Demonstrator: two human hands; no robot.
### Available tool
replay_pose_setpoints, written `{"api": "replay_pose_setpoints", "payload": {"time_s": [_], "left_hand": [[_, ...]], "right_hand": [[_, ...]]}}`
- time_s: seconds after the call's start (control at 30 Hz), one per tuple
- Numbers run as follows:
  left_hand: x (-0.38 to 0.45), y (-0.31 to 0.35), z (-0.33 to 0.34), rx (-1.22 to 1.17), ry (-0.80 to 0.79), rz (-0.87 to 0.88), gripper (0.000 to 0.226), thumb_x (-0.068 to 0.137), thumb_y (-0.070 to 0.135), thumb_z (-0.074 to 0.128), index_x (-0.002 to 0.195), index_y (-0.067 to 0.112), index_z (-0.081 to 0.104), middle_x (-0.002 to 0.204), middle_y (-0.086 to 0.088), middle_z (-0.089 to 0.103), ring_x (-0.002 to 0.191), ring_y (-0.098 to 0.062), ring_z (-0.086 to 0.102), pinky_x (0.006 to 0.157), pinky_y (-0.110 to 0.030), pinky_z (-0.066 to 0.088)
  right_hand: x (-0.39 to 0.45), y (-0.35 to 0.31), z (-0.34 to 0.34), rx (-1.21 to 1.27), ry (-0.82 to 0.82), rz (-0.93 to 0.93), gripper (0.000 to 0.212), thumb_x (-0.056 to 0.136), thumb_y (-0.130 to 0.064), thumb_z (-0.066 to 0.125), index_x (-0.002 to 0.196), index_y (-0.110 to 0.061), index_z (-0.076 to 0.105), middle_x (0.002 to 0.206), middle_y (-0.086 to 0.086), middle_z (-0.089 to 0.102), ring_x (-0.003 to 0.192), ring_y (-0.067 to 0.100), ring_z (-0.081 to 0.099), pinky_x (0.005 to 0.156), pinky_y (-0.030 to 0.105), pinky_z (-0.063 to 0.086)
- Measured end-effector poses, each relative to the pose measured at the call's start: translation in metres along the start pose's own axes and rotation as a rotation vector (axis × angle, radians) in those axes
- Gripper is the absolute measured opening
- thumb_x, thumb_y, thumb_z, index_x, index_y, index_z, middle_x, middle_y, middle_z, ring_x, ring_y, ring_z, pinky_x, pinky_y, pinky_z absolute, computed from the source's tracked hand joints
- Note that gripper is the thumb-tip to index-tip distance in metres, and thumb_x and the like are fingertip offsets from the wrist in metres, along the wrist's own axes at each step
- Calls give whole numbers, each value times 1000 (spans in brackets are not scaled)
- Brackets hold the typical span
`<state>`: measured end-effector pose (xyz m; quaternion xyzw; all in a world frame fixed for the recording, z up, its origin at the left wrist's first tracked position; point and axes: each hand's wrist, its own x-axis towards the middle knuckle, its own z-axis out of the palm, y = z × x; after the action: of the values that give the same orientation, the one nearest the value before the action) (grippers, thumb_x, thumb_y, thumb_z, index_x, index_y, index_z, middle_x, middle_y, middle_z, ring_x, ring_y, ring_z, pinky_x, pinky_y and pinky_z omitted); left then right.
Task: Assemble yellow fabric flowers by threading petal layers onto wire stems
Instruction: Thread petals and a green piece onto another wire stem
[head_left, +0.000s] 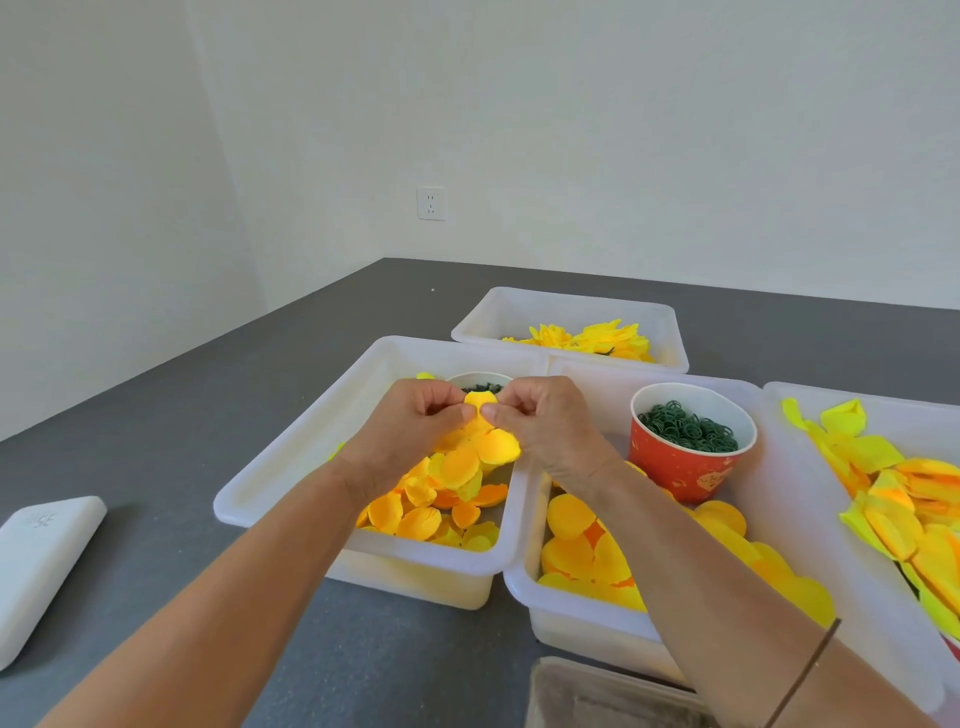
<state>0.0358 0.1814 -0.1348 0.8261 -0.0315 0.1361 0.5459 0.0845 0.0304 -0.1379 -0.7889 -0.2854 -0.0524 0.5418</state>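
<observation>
White tubs (291, 467) of petals (415, 512), red cup (685, 462), hands (483, 415) pinching petal layer (493, 441)

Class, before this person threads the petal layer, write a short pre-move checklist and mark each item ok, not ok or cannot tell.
1. Petal layer pinched by both the left hand and the right hand: ok.
2. Grip near the layer's upper edge, petals hanging free: ok.
3. Wire stem in hand: cannot tell, none visible.
4. Centre hole of the layer located: cannot tell, fingers cover it.
5. Red cup of green rings upright in the neighbouring bin: ok.
6. Spare petals in the bin below: ok.
</observation>
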Motion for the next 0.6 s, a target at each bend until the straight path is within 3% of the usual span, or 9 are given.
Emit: {"api": "replay_pose_setpoints", "payload": {"time_s": [0.13, 0.3, 0.5, 0.6], "left_hand": [[3, 10, -3, -513, -81, -128, 17, 76, 13, 61, 60, 13, 64, 51, 0, 50, 47, -11, 44, 48, -19, 37], [1, 6, 0, -99, 13, -54, 23, 87, 8, 61, 64, 11, 58, 49, 8, 50, 42, -3, 43, 41, -15, 37], [0, -3, 4, 104, 65, 76, 11, 74, 3, 72, 69, 1, 63, 62, -10, 56, 55, -15, 46, 51, -26, 40], [2, -5, 4, 106, 160, 88, 17, 75, 9, 74, 66, 2, 61, 59, -9, 52, 53, -14, 43, 48, -25, 38]], "right_hand": [[4, -8, 1, 596, -42, 195, 20, 86, -10, 62, 67, -6, 65, 56, 2, 58, 51, 11, 53, 52, 20, 48], [1, -3, 3, 424, 4, 186, 16, 84, -8, 66, 80, 8, 67, 61, 5, 61, 50, 4, 55, 51, 15, 48], [-1, 4, -4, 147, 11, 72, 4, 78, -8, 74, 79, -5, 73, 71, 4, 67, 66, 9, 59, 67, 28, 50], [-1, 1, -2, 172, 37, 30, 4, 81, -7, 70, 82, -9, 73, 72, 0, 67, 68, 6, 59, 70, 24, 50]]}}
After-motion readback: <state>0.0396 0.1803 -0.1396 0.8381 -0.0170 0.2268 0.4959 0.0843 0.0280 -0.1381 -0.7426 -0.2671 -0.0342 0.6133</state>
